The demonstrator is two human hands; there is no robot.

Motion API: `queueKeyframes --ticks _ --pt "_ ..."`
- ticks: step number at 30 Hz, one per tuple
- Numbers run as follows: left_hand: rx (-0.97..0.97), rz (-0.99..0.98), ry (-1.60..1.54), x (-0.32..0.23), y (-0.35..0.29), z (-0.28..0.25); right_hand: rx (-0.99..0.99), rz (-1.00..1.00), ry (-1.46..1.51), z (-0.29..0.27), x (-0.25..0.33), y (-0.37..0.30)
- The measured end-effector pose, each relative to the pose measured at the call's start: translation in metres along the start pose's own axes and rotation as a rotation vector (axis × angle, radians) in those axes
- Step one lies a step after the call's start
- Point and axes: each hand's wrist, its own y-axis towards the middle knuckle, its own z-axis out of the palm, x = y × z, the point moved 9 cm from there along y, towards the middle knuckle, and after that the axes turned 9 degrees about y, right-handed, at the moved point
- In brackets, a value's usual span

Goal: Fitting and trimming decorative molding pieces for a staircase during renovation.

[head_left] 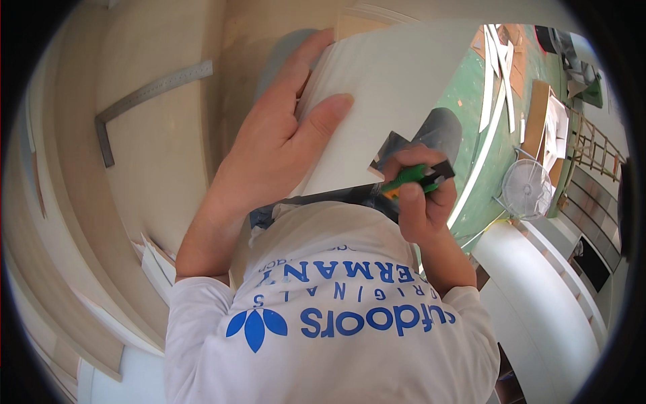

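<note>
A white board (397, 74) with ridged mouldings along its left side lies tilted in front of my body. My left hand (282, 135) grips its left edge, with the thumb flat on the white face and the fingers over the edge. In my right hand (427, 195), at the board's near right corner, is a green, orange and black utility knife (412, 178), held in curled fingers. A dark, flat, angular patch (391, 146) shows beside those fingers; I cannot tell whether it belongs to the knife. The blade is not clearly visible.
A metal carpenter's square (155, 87) rests on the pale wooden boards (161, 141) at left. White strips (498, 87) lie on the green floor (464, 128) at right. Beyond are a round fan (527, 188), a ladder (599, 151) and a large white curved surface (531, 289).
</note>
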Motion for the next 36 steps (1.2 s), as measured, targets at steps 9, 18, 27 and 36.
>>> queueKeyframes --ticks 9,18,27,36 --pt "0.056 0.008 -0.051 0.013 -0.001 0.008 0.197 -0.232 -0.625 0.007 0.006 0.000" --pt "0.206 -0.078 -0.157 0.020 -0.004 0.027 0.220 -0.396 -0.661 0.016 0.018 0.009" --pt "0.219 -0.067 -0.118 0.017 -0.005 0.026 0.201 -0.343 -0.660 0.018 0.024 0.009" --pt "0.205 -0.002 -0.075 0.012 -0.007 0.023 0.178 -0.376 -0.619 0.019 0.028 0.008"
